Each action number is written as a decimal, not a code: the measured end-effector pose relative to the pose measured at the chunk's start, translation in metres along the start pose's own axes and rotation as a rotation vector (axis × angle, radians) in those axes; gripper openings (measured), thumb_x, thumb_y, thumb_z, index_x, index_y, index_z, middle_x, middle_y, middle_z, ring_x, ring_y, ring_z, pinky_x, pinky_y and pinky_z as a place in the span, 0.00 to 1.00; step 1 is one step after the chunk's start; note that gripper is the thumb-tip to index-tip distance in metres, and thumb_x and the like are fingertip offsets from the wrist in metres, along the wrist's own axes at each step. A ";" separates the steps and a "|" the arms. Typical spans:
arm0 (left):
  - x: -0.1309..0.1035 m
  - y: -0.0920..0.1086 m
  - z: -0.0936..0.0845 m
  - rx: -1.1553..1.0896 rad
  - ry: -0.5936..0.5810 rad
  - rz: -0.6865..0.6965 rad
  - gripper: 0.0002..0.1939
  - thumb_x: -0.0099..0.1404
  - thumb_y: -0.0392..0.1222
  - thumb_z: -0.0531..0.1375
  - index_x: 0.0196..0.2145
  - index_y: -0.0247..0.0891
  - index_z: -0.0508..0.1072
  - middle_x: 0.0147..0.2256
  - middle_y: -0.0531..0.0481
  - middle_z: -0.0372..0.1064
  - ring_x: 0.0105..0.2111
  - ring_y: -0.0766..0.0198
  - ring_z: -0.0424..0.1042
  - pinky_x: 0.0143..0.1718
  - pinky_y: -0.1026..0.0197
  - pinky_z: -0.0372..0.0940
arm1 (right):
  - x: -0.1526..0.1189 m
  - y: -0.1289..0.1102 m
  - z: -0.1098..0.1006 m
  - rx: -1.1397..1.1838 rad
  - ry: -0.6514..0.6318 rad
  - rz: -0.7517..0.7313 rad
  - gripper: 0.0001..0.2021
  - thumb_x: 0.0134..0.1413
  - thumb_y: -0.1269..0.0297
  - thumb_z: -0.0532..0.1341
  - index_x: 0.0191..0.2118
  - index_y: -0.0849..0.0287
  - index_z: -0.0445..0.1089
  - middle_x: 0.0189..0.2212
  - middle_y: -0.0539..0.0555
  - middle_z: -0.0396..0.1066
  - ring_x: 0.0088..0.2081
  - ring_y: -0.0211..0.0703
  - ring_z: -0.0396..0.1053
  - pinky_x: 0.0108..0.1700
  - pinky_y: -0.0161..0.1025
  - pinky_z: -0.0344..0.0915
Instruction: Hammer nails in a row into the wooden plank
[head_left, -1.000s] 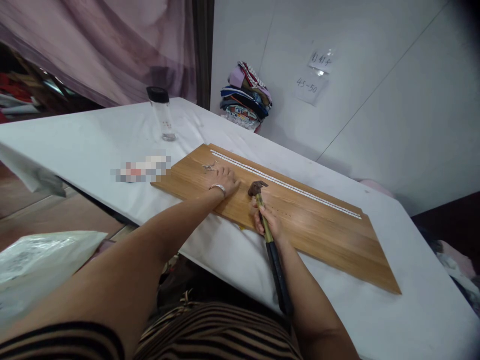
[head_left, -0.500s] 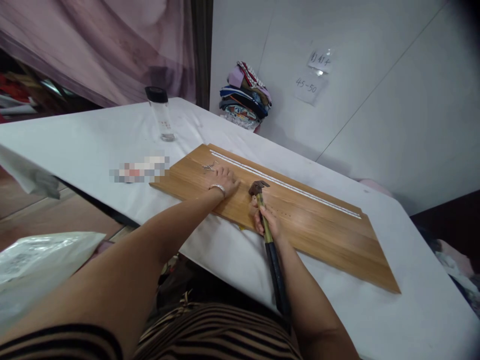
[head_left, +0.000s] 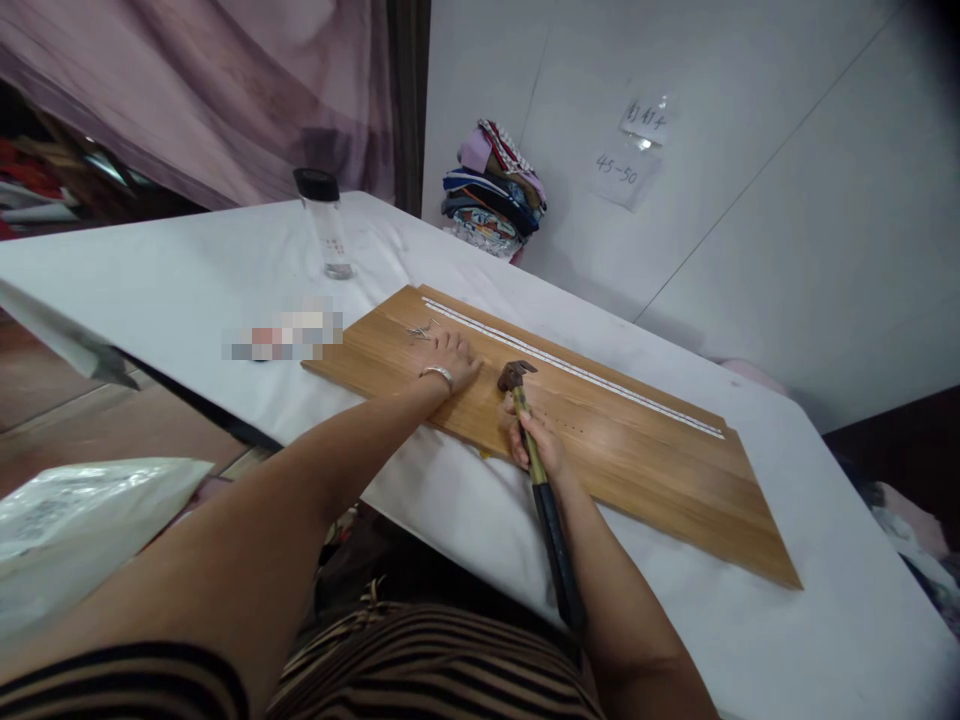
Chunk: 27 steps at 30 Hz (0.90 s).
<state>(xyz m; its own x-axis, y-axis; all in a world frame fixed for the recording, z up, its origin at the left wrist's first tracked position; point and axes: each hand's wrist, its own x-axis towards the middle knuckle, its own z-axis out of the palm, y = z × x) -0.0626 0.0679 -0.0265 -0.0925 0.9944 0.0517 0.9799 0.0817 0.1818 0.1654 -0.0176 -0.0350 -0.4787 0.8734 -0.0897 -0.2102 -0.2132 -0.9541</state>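
Note:
My left hand [head_left: 455, 357] lies palm down with its fingers spread on the wooden board [head_left: 645, 450], and a silver bracelet [head_left: 437, 376] circles the wrist. Just beyond its fingertips are several loose nails [head_left: 421, 331]. My right hand [head_left: 538, 440] is wrapped round the upper handle of a claw hammer [head_left: 553, 535], whose rusty head [head_left: 516, 374] is over the board. Right of the hammer head, a row of small dark dots [head_left: 566, 425] marks the wood. Two white measuring strips [head_left: 570, 368] run along the far side of the board.
A clear bottle with a black lid [head_left: 327, 225] stands on the white-covered table [head_left: 187, 270] at the back left. Near the board's left end lies a pixelated item [head_left: 285, 332]. Folded cloths [head_left: 493, 190] are stacked by the wall.

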 end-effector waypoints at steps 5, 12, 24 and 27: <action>-0.001 0.001 -0.002 0.011 -0.011 -0.011 0.33 0.75 0.55 0.47 0.66 0.31 0.70 0.72 0.32 0.60 0.71 0.40 0.56 0.70 0.42 0.50 | -0.001 -0.001 0.001 0.013 0.014 -0.012 0.27 0.51 0.39 0.71 0.46 0.56 0.70 0.19 0.39 0.67 0.11 0.30 0.54 0.12 0.30 0.52; -0.002 0.002 -0.003 0.000 -0.002 -0.004 0.32 0.75 0.55 0.47 0.64 0.32 0.72 0.70 0.32 0.63 0.70 0.40 0.58 0.69 0.41 0.52 | -0.001 0.001 0.000 0.001 0.013 -0.013 0.26 0.53 0.40 0.70 0.45 0.56 0.69 0.19 0.39 0.67 0.11 0.30 0.54 0.12 0.30 0.51; -0.002 0.003 -0.004 0.021 -0.002 -0.002 0.33 0.75 0.55 0.47 0.64 0.28 0.72 0.69 0.29 0.64 0.69 0.40 0.59 0.69 0.42 0.53 | 0.000 0.000 -0.001 0.032 -0.014 -0.008 0.27 0.51 0.39 0.71 0.45 0.56 0.70 0.19 0.39 0.68 0.11 0.30 0.55 0.12 0.30 0.52; -0.003 0.003 -0.005 0.020 -0.001 -0.006 0.33 0.75 0.54 0.47 0.63 0.28 0.72 0.68 0.30 0.65 0.69 0.40 0.59 0.68 0.42 0.53 | 0.000 0.000 -0.001 0.034 -0.009 -0.012 0.27 0.52 0.40 0.71 0.45 0.56 0.70 0.19 0.39 0.68 0.10 0.30 0.54 0.12 0.30 0.52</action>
<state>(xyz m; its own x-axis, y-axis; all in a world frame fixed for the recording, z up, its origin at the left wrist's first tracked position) -0.0600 0.0651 -0.0213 -0.0986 0.9939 0.0496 0.9826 0.0893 0.1627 0.1662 -0.0173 -0.0353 -0.4840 0.8718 -0.0757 -0.2449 -0.2180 -0.9447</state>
